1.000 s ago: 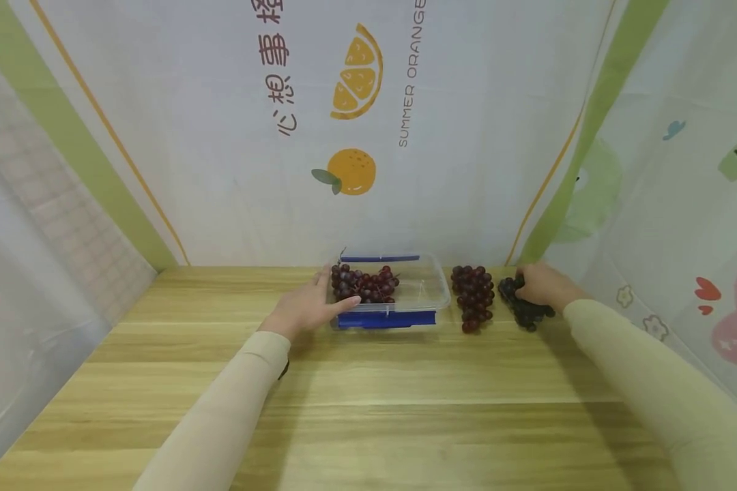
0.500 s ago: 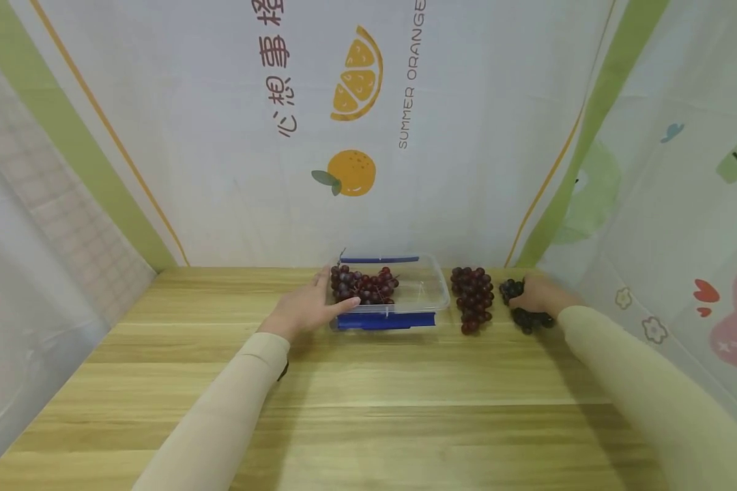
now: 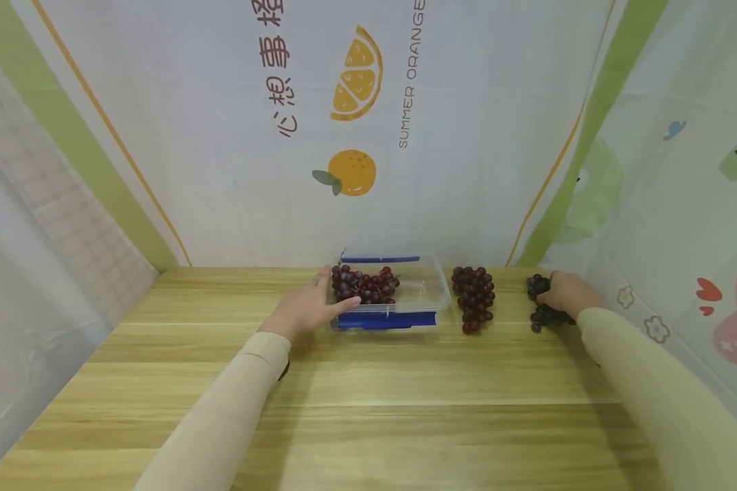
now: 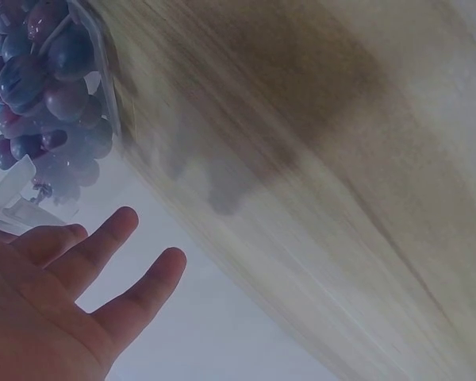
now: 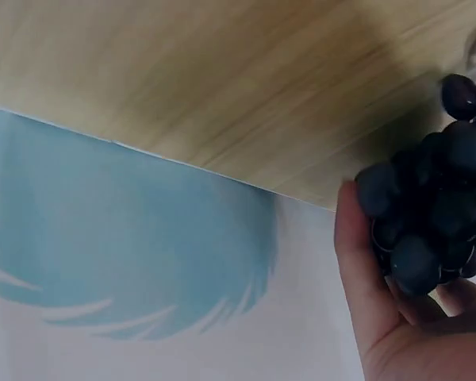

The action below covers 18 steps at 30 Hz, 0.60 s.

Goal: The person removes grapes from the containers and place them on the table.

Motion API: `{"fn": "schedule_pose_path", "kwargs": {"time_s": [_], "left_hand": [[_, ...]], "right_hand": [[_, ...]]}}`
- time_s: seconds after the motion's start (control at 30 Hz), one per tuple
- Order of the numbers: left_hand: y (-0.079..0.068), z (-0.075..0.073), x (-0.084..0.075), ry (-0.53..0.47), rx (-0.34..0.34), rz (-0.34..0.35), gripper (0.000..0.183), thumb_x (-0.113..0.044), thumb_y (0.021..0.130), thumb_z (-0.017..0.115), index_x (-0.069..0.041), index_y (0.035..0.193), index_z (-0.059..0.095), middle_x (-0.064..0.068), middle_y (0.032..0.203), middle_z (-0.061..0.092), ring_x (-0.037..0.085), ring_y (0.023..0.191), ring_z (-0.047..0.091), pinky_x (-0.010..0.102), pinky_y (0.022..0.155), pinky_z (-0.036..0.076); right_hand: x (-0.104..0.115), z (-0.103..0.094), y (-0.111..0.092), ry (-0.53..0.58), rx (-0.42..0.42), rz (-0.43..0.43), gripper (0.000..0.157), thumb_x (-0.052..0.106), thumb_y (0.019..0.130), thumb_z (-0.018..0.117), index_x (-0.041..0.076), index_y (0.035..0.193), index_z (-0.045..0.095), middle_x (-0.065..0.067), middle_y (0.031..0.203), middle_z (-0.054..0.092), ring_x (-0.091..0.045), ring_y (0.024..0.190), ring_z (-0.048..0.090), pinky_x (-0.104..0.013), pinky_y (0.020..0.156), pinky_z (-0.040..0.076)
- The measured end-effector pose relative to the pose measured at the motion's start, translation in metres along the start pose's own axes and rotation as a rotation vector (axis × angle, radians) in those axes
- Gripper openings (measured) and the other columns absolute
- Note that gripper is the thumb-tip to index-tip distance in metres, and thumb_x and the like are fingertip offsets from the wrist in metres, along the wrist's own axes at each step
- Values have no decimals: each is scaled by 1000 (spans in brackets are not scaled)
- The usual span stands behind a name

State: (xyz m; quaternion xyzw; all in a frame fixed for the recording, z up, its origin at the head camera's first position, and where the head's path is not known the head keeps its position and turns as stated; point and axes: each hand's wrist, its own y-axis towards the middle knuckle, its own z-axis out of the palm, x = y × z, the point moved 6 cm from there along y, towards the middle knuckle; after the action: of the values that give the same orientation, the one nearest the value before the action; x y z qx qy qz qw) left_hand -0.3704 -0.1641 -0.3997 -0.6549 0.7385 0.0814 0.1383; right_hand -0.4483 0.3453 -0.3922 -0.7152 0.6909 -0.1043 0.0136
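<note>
My left hand (image 3: 304, 308) lies at the left end of a clear plastic container (image 3: 420, 290) with blue clips, its thumb along the front rim. In the left wrist view its fingers (image 4: 155, 290) are straight and spread beside the container wall. A bunch of red grapes (image 3: 374, 286) fills the container's left half. At the right, my right hand (image 3: 568, 293) grips a bunch of black grapes (image 3: 539, 286), partly hidden under the palm. The right wrist view shows these black grapes (image 5: 436, 206) cupped between thumb and fingers, close over the wood.
A second bunch of red grapes (image 3: 473, 296) lies on the wooden table (image 3: 393, 402), between the container and my right hand. A printed white cloth (image 3: 233, 170) hangs right behind the table's back edge, and another cloth (image 3: 657, 225) closes off the right side.
My right hand has moved right with the black grapes, farther from the red bunch on the table. The left hand and the container have stayed in place.
</note>
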Motion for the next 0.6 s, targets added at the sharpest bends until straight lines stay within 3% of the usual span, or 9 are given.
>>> {"fn": "schedule_pose_path", "kwargs": {"time_s": [0.2,0.33,0.6], "left_hand": [[-3,-1,1,12,14,-13,125,-100,68,22,-20,159,-7,11,164,19,21,70,65,34,47,45],[-4,-3,1,3,23,-13,125,-99,68,23,-19,158,-9,10,165,15,20,63,63,34,44,43],[-1,-2,-1,8,10,-15,122,-97,71,27,-19,159,-6,11,164,18,20,54,59,35,43,42]], "right_hand": [[2,0,0,-22,-30,-30,74,40,97,52,-20,136,35,-45,131,46,-59,117,49,-64,94,44],[5,4,5,-21,-27,-90,87,49,95,54,-18,144,26,-44,136,42,-60,121,45,-65,98,41],[7,15,6,49,114,-164,104,42,88,65,-22,145,7,-49,143,26,-62,130,32,-65,104,35]]}}
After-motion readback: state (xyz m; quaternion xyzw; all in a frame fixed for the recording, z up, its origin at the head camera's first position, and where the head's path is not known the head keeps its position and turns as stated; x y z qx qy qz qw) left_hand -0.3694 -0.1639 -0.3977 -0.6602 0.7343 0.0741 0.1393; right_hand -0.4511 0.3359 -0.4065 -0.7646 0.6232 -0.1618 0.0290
